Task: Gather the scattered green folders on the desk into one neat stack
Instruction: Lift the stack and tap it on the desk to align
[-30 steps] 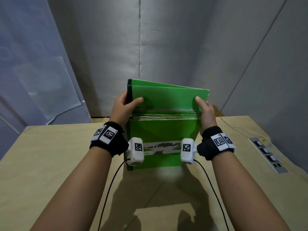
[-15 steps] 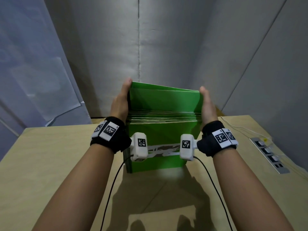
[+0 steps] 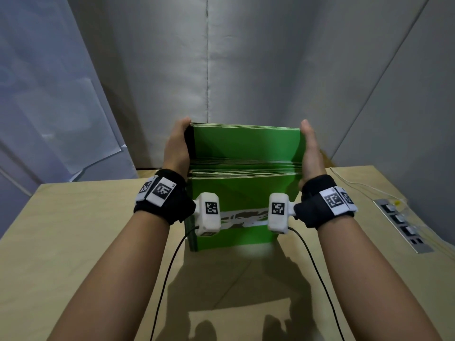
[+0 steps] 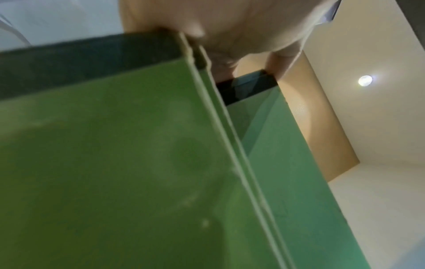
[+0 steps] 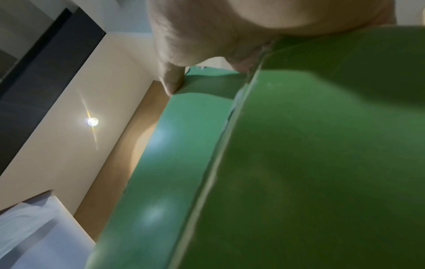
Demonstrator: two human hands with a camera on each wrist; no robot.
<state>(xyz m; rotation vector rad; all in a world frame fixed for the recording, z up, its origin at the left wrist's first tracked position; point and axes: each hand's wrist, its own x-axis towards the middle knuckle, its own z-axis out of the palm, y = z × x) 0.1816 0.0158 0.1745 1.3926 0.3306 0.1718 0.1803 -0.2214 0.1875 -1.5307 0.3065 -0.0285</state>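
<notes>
A stack of green folders [image 3: 243, 193] stands on edge on the wooden desk [image 3: 73, 242]; the front cover carries a white graphic. The folders behind it rise higher, and a band of page edges shows across the middle. My left hand [image 3: 176, 146] lies flat against the stack's left side and my right hand [image 3: 311, 148] flat against its right side, fingers straight and pointing up. The left wrist view shows the folders [image 4: 115, 163] close up under the left hand [image 4: 230, 27]. In the right wrist view the right hand [image 5: 207, 27] presses the folders [image 5: 322, 163] at their edge.
A grey power strip [image 3: 401, 225] with a thin cable lies along the desk's right edge. Grey wall panels [image 3: 270, 70] close in behind the stack, with a pale sheet [image 3: 61, 119] on the left wall. Bare desk lies left, right and in front of the stack.
My thumbs have left the front of the folders. Both hands now press flat on the stack's sides, higher up, and the slanted rear folders have been squared level.
</notes>
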